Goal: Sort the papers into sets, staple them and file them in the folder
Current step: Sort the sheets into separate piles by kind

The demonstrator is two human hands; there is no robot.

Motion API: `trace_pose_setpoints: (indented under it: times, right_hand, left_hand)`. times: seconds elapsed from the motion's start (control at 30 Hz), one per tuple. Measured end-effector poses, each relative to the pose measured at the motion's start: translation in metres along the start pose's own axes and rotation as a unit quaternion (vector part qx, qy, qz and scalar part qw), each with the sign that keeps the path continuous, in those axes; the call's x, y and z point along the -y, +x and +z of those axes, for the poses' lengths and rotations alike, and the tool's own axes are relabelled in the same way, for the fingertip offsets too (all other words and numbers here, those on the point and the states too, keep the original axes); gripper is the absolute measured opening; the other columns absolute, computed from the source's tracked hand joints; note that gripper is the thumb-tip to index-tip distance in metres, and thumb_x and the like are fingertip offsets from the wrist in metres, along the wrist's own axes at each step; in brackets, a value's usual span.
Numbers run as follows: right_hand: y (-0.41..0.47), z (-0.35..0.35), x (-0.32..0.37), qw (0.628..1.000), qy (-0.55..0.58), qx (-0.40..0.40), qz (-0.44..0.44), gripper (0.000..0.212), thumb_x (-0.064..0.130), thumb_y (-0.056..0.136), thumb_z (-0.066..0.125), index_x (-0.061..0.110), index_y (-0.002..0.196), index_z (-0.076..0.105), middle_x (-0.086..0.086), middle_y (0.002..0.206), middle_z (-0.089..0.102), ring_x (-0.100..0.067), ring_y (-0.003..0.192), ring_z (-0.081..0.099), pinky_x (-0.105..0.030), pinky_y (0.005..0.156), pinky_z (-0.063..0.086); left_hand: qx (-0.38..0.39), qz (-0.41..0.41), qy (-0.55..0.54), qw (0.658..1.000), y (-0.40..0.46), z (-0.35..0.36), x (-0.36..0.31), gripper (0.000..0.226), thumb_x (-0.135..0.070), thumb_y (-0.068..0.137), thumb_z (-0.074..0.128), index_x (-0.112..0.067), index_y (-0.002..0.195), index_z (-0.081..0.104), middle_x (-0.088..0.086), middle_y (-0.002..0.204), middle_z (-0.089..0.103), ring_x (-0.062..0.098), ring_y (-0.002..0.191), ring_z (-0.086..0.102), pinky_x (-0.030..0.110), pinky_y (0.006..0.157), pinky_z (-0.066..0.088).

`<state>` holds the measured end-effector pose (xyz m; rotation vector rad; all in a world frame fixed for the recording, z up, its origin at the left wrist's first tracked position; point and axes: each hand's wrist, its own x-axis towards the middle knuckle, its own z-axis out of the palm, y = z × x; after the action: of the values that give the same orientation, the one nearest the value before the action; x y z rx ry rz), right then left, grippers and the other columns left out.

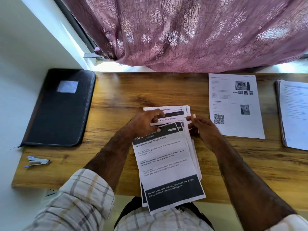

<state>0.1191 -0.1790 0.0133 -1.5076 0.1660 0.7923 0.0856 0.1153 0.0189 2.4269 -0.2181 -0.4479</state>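
Both hands, left hand and right hand, pinch the fanned papers (fingers curled on top edges) to separate sheets; right of the folder, stapler waiting.

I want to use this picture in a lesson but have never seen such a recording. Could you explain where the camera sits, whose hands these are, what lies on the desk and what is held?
There is no machine here: one camera worn on a person's head looks down at their own hands. The left hand and right hand each have a grip on a fanned sheaf of printed papers. On the wooden desk lie a closed black folder and a small stapler to the left, a single printed sheet and another paper stack to the right.
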Motion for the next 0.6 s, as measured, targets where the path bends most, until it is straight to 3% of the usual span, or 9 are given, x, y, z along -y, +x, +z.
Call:
trace_pose_setpoints:
  times: [0.07,0.13,0.27,0.37,0.5,0.6]
  right_hand:
    - [0.009,0.003,0.002,0.990,-0.111,-0.078,-0.019,0.023,0.031,0.103,0.066,0.013,0.115,0.072,-0.012,0.092,0.077,-0.027,0.079,0.074,-0.029,0.060,0.056]
    - [0.020,0.006,0.004,0.952,-0.262,-0.149,-0.052,0.025,0.027,0.095,0.078,0.015,0.116,0.070,-0.002,0.091,0.074,-0.020,0.077,0.073,-0.030,0.063,0.058]
    - [0.037,0.016,0.013,0.900,-0.406,-0.147,-0.064,0.045,0.041,0.087,0.084,0.024,0.122,0.060,0.006,0.106,0.070,-0.018,0.090,0.070,-0.042,0.076,0.063]
    - [0.044,0.020,0.016,0.892,-0.422,-0.152,-0.047,0.047,0.043,0.085,0.085,0.022,0.120,0.062,0.007,0.107,0.068,-0.017,0.092,0.068,-0.035,0.072,0.058]
    - [0.043,0.019,0.012,0.911,-0.385,-0.141,-0.038,0.024,0.031,0.087,0.085,0.021,0.105,0.073,0.004,0.102,0.076,-0.013,0.084,0.070,-0.027,0.064,0.053]
    - [0.036,0.013,0.007,0.936,-0.322,-0.126,-0.071,0.019,0.025,0.087,0.086,0.016,0.100,0.076,0.004,0.097,0.078,-0.015,0.085,0.074,-0.031,0.071,0.059]
  left_hand:
    - [0.013,0.005,0.019,1.000,0.000,0.005,0.004,0.040,-0.032,0.084,0.086,-0.026,0.121,0.072,-0.007,0.110,0.072,0.014,0.098,0.066,0.036,0.092,0.055]
    - [0.011,0.012,0.035,0.999,0.000,0.012,0.007,0.026,-0.034,0.082,0.084,-0.030,0.106,0.076,-0.014,0.101,0.069,0.011,0.093,0.064,0.046,0.096,0.054]
    - [-0.017,-0.005,0.041,0.999,0.000,0.021,0.010,0.023,-0.038,0.080,0.082,-0.033,0.101,0.075,-0.016,0.105,0.065,0.011,0.099,0.062,0.056,0.100,0.050]
    - [-0.026,-0.007,0.049,0.998,-0.001,0.022,0.011,0.025,-0.040,0.080,0.084,-0.030,0.102,0.077,-0.010,0.119,0.063,0.015,0.110,0.060,0.055,0.102,0.048]
    - [-0.039,-0.016,0.044,0.998,-0.002,0.020,0.008,0.024,-0.037,0.081,0.086,-0.031,0.103,0.077,-0.004,0.145,0.052,0.022,0.135,0.044,0.058,0.111,0.040]
    - [-0.037,-0.023,0.065,0.997,-0.002,0.018,0.006,0.025,-0.040,0.081,0.086,-0.035,0.104,0.075,-0.004,0.160,0.039,0.023,0.146,0.033,0.064,0.119,0.028]
